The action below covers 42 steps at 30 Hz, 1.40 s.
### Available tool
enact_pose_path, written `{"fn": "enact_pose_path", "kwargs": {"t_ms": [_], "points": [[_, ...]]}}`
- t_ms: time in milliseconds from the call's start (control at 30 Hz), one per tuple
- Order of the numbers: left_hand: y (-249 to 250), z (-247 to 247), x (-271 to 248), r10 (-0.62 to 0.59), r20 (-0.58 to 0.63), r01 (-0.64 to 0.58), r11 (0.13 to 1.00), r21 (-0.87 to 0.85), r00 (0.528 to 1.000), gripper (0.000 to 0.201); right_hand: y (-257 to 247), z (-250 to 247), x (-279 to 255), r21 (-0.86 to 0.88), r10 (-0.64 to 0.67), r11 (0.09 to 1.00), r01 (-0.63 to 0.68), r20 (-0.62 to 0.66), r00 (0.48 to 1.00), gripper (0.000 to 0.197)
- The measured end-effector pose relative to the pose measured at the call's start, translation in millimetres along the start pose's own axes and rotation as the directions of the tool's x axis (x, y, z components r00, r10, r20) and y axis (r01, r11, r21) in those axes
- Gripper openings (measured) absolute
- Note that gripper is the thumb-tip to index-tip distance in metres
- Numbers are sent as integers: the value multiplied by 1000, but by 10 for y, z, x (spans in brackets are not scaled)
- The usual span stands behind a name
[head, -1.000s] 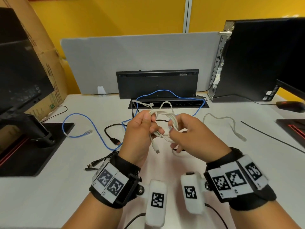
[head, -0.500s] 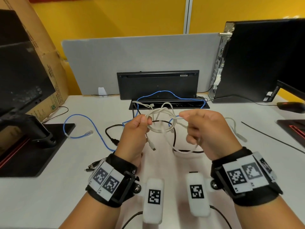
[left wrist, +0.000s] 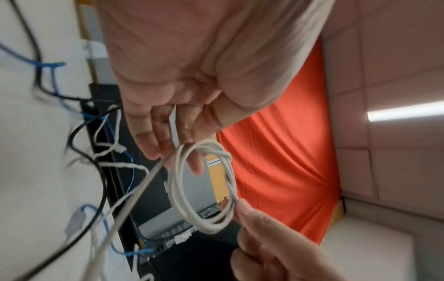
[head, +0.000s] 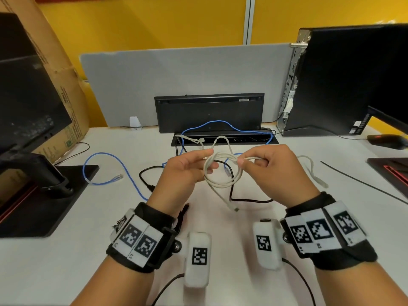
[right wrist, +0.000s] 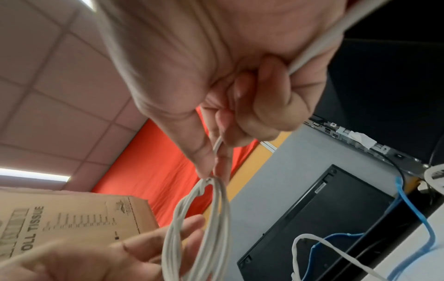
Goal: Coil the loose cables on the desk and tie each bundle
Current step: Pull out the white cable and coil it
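A thin white cable [head: 220, 174] is wound into a small coil and held above the desk between both hands. My right hand [head: 241, 161] pinches the coil's right side between thumb and forefinger, as the right wrist view shows [right wrist: 213, 167]. My left hand [head: 210, 161] has its fingers nearly straight; the coil [left wrist: 204, 190] hangs at their tips [left wrist: 190, 154]. The cable's free tail drops to a small plug [head: 236, 209] just above the desk. A blue network cable [head: 106, 167], a black cable [head: 145, 173] and a second white cable [head: 313, 173] lie loose on the desk.
A keyboard [head: 209, 111] stands upright against the grey divider behind a black cable tray [head: 220, 138]. A computer tower [head: 353, 85] and mouse [head: 386, 141] are at the right. At the left stand a monitor base [head: 44, 184] and a cardboard box [head: 55, 62].
The hands have moved apart. The left hand has loosened from a curled grip to nearly straight fingers. The coil now hangs wider, and its plug end sits lower.
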<state>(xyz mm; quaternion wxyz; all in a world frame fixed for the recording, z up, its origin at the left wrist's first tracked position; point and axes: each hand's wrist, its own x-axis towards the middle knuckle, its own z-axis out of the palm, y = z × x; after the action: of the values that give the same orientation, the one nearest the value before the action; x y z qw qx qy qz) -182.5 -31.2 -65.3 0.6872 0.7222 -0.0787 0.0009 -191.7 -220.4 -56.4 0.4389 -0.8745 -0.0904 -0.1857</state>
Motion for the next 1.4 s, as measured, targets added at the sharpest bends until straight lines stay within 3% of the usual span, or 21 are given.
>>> {"fn": "enact_pose_path", "kwargs": {"t_ms": [100, 233, 333, 500, 667, 833, 933, 1167, 1400], "points": [[42, 36, -13, 56, -5, -56, 994, 95, 998, 36, -23, 15, -19, -98, -10, 995, 15, 52, 999, 13], [47, 44, -38, 188, 94, -207, 940, 272, 978, 14, -53, 36, -45, -113, -37, 992, 48, 92, 995, 10], [10, 15, -30, 253, 95, -270, 888, 373, 963, 21, -56, 12, -32, -44, -43, 998, 48, 108, 993, 11], [-25, -15, -16, 241, 12, -232, 918, 322, 970, 24, -29, -63, -11, -185, -89, 976, 112, 130, 988, 15], [-28, 10, -40, 165, 19, -165, 967, 192, 986, 21, -40, -48, -9, -319, -106, 941, 110, 27, 994, 11], [-51, 33, -43, 149, 10, -150, 988, 45, 989, 27, -23, 54, -41, -9, 72, 997, -72, 39, 997, 21], [-75, 36, -33, 144, -33, -144, 990, 3, 989, 18, -54, 77, -44, 245, 188, 946, -214, 124, 974, 23], [-106, 56, -26, 159, -54, -160, 987, -11, 986, 16, -66, 142, -93, 258, 149, 951, -171, 102, 984, 21], [-117, 61, -42, 158, -53, -159, 987, -11, 986, 18, -117, 150, -105, 583, 273, 752, -308, 150, 950, 24]]}}
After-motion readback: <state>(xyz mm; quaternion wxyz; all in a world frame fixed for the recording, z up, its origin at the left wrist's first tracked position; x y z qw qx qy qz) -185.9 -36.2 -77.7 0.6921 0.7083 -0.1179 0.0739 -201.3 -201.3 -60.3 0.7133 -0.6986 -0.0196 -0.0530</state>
